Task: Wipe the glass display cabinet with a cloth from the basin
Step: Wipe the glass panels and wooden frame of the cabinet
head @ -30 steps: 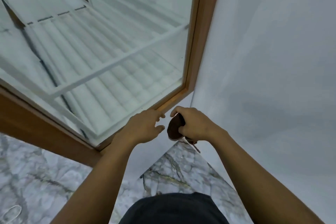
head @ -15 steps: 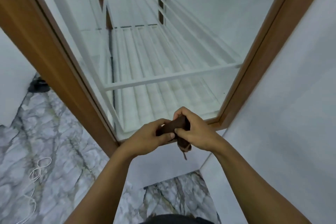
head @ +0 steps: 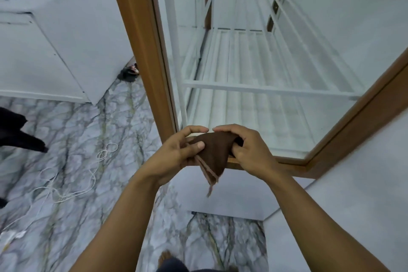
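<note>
Brown cloth (head: 215, 152), folded to a rough triangle, is held in both hands just in front of the glass display cabinet (head: 141, 51), level with the bottom rail of its wooden frame. Left hand (head: 174, 157): fingers curled round the cloth's left edge, thumb pressed flat on its upper face. Right hand (head: 249, 150): fingers and thumb curled round the cloth's right corner. The two hands sit close together, their fingertips nearly meeting above the fold. The lower corner of the cloth, edged with a paler border, hangs below the hands and ends in a loose thread.

Inside the cabinet, behind the glass: white slatted shelves (head: 254, 90), stacked one above another. Left of the cabinet: grey-veined marble floor (head: 77, 128) with a thin white cord (head: 72, 174) lying in loose loops; farther back on the same side, a white panel (head: 66, 40) with a small dark object (head: 129, 72) at its foot, too blurred to identify. Right of the cabinet: a plain white wall (head: 364, 194) meeting the wooden frame
</note>
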Motion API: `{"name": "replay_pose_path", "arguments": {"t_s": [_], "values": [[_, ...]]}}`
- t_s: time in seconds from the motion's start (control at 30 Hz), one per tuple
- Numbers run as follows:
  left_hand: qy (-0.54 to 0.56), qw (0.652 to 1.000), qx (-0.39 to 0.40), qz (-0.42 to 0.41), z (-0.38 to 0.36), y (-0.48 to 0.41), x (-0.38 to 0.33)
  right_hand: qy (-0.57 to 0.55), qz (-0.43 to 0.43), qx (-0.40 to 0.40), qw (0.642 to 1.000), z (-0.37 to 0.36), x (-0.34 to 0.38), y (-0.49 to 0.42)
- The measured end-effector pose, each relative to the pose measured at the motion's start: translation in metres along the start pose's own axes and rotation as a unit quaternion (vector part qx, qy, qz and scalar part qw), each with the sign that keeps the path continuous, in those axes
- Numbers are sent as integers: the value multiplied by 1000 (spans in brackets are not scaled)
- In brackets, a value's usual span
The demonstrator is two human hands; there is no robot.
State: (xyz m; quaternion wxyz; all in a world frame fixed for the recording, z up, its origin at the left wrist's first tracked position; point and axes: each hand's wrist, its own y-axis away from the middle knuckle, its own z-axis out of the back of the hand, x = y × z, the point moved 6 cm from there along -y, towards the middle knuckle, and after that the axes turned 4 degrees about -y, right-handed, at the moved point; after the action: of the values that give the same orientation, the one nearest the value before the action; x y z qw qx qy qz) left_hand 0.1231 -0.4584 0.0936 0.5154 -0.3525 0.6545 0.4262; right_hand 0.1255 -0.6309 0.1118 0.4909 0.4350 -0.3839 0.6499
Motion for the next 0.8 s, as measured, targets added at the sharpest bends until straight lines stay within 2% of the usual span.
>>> {"name": "replay_pose_path", "arguments": {"t_s": [0.1,0.2,0.33,0.5,0.57,0.73,0.8], "values": [[11,1000,7,17,5,6,-5,-2,22,-7,1000,-8,8,-6],[-55,998,-5,37,10,7,-14,-16,29,4,999,-19,17,-13],[-101,993,-45,-36,28,6,-37,-28,47,-11,998,-29,30,-21],[-83,991,-21,-99,37,12,-53,4,50,-34,998,-33,35,-26],[-89,990,-25,-111,41,13,-55,3,49,-41,998,-33,38,-26],[-200,972,-57,-107,46,9,-64,-26,31,-60,997,-30,46,-26],[-207,969,-68,-121,48,7,-72,-21,21,-64,998,-26,48,-26]]}}
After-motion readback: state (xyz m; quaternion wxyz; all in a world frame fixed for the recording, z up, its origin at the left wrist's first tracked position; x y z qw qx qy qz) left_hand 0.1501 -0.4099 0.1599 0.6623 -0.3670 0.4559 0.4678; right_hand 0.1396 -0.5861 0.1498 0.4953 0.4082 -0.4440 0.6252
